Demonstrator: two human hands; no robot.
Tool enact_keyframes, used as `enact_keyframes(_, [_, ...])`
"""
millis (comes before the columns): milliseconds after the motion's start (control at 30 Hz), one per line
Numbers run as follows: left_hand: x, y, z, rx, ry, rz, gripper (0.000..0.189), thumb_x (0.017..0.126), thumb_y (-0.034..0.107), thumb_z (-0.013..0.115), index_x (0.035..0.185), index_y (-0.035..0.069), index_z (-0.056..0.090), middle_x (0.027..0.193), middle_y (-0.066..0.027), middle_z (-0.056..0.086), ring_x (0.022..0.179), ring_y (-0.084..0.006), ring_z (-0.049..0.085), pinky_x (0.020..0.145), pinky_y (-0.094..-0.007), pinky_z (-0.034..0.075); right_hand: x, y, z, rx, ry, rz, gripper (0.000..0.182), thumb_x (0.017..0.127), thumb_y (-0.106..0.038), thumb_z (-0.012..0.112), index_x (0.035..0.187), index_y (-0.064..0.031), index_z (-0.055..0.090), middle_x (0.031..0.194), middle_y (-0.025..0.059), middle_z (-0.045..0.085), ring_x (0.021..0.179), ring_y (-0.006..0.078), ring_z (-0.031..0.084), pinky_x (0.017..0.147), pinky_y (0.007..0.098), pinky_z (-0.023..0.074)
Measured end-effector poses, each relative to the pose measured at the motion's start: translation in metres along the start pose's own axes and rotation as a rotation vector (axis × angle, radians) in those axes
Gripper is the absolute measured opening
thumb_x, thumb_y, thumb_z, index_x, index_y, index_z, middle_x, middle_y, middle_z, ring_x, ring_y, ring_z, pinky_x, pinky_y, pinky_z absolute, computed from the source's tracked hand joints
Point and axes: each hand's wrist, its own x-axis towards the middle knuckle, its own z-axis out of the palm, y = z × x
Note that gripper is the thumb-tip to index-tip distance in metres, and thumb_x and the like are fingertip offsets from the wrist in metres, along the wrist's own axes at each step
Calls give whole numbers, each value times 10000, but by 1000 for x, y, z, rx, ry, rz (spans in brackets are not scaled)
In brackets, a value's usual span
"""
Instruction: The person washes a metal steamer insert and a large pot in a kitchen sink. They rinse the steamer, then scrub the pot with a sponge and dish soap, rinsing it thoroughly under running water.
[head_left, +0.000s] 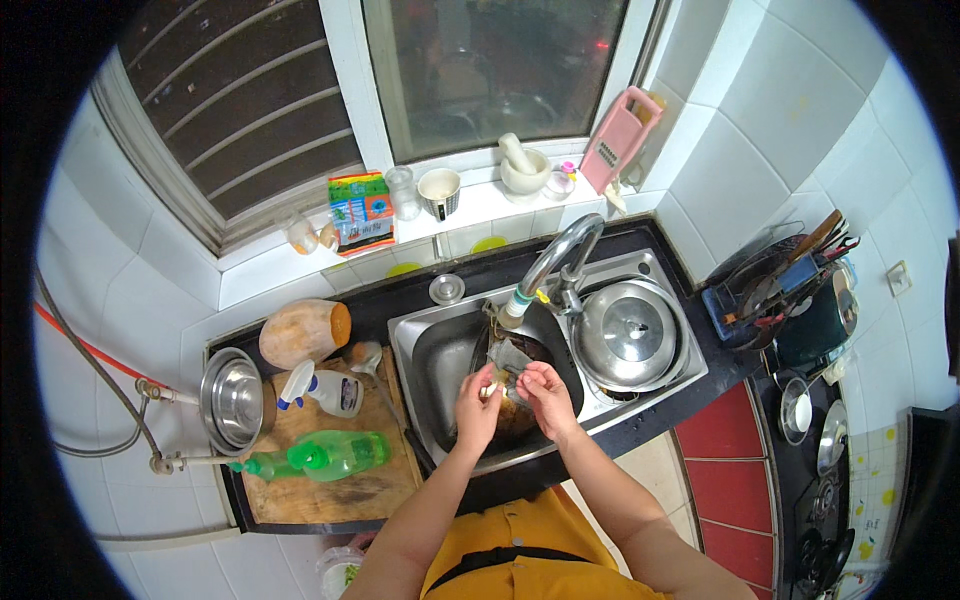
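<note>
Above the left sink basin, my left hand and my right hand are close together. Pinched between the fingers of both is a limp grey piece that looks like a cloth. A small pale yellowish bit shows at my left fingertips; what it is, I cannot tell. Below my hands a dark brown pan rests in the basin, partly hidden by them. The chrome faucet arches over the basin, its spout end just beyond the grey piece.
A lidded steel pot fills the right basin. To the left, a wooden board bears a spray bottle, green bottles and a ladle. Steel bowls and a large gourd stand nearby. A mortar sits on the sill.
</note>
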Motion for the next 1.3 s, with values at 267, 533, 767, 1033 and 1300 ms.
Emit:
enact_keyframes(267, [-24, 67, 6, -577, -103, -55, 336, 928, 121, 579, 1254, 38, 572, 1295, -84, 516, 1177, -164, 484, 994, -282, 383, -27, -29, 38, 235, -177, 25, 147, 884, -5, 601, 988, -92, 546, 933, 44, 661, 868, 120, 629, 770, 240, 505])
enact_keyframes(533, [-26, 73, 6, -717, -124, -202, 328, 961, 162, 537, 1265, 42, 563, 1223, -45, 576, 1041, -106, 553, 885, -241, 452, -38, -38, 47, 193, -196, -36, 158, 886, 2, 590, 975, -103, 513, 912, 59, 675, 820, 112, 623, 734, 225, 481])
enact_keyframes(767, [-26, 83, 6, -875, -146, -369, 336, 960, 186, 532, 1271, 60, 561, 1235, -29, 570, 1042, -93, 546, 855, -233, 453, -40, -38, 49, 137, -162, -117, 177, 874, 18, 596, 950, -104, 493, 903, 60, 673, 822, 114, 617, 749, 233, 473])
enact_keyframes(1033, [-29, 103, 6, -1019, -136, -478, 358, 954, 236, 531, 1273, 74, 548, 1262, -27, 545, 1148, -131, 488, 949, -338, 398, -45, -41, 59, 15, -80, -267, 208, 858, 49, 600, 904, -95, 457, 877, 50, 648, 824, 108, 609, 771, 240, 479])
enact_keyframes(1300, [-32, 109, 13, -1160, -115, -471, 411, 947, 232, 513, 1309, 40, 476, 1187, -67, 566, 1152, -159, 490, 1005, -364, 365, -57, -47, 73, -96, 11, -303, 254, 833, 49, 627, 863, -102, 425, 856, 45, 613, 788, 98, 566, 755, 232, 458])
